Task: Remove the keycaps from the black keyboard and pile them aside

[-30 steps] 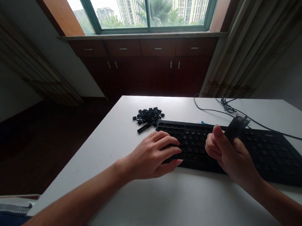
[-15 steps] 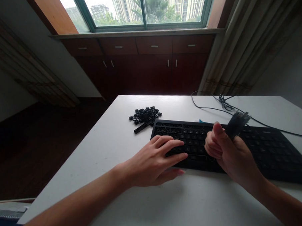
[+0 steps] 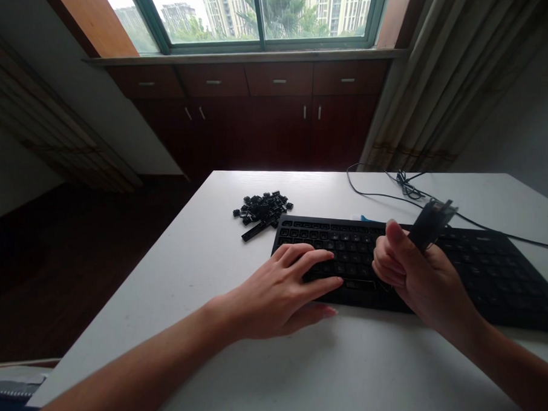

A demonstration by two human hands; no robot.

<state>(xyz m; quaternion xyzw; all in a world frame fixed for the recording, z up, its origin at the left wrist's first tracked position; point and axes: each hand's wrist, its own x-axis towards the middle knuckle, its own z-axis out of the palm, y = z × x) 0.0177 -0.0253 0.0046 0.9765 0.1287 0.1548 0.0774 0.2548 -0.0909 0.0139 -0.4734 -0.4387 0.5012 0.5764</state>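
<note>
You've got your left hand (image 3: 277, 290) spread wide across the left side of the black keyboard (image 3: 480, 269), fingers fanned over the keys, while your right hand (image 3: 418, 278) curls tight around a dark flat tool (image 3: 430, 227), thumb braced along it, just above the keys! Just left of the keyboard, on the white table (image 3: 159, 328), sits a heap of loose black keycaps (image 3: 262, 208), and a black cable (image 3: 383, 197) loops behind.

A white table (image 3: 161, 297) carries a black keyboard (image 3: 331, 234). Just left of it lies a small heap of black keycaps (image 3: 262, 207), with a long black bar (image 3: 257, 231) at the heap's edge. A thin black cable (image 3: 383, 198) loops along the far side, bunched near the table's back edge.
</note>
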